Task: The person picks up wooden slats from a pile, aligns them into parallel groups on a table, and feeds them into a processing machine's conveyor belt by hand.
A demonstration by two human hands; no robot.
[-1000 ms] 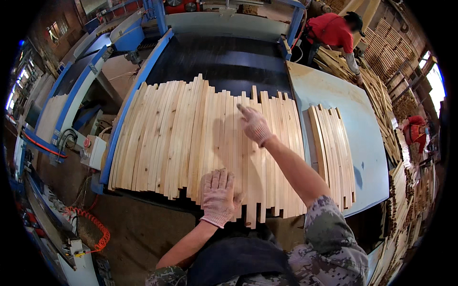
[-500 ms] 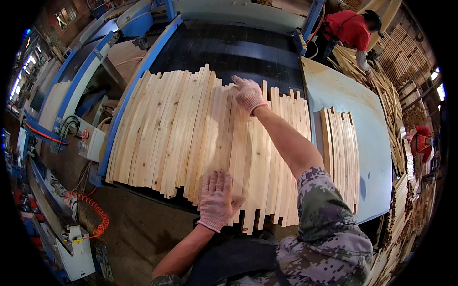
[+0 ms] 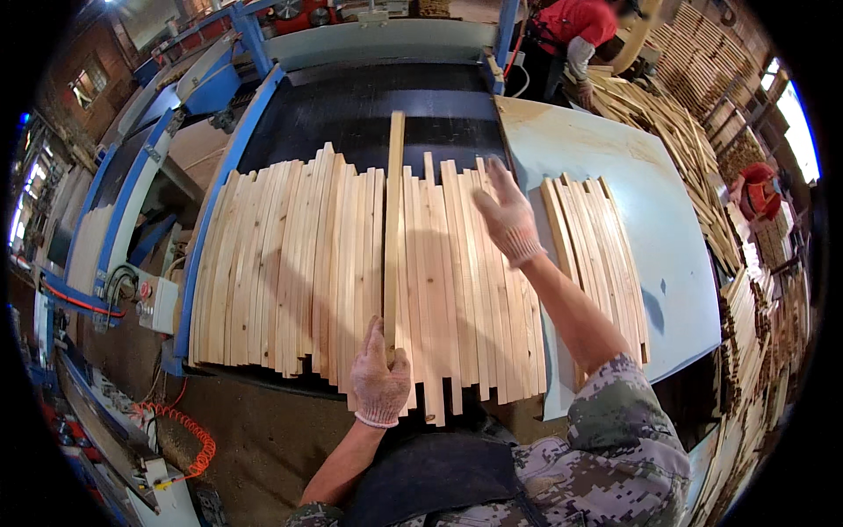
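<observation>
Pale wooden strips (image 3: 263,272) lie side by side, lengthwise away from me, on a black conveyor belt (image 3: 351,97). One wooden strip (image 3: 396,202) is raised above the others, its far end sticking out past theirs. At its near end my gloved left hand (image 3: 380,382) is closed, the strip between thumb and fingers; part of this grip is hidden. Over the right part of the row is my gloved right hand (image 3: 507,218), its fingers stretched and slightly blurred, holding nothing. Whether it touches the strips beneath I cannot tell.
A blue rail (image 3: 219,189) borders the belt on the left. On the pale side table (image 3: 606,149) to the right lies a small group of strips (image 3: 597,255). Beyond it a person in red (image 3: 575,26) bends by a heap of strips (image 3: 672,149). An orange coiled hose (image 3: 198,430) hangs lower left.
My left hand went from lying flat on the strips to gripping one, which is now raised. My right hand moved off the far ends toward the right side. The view has shifted.
</observation>
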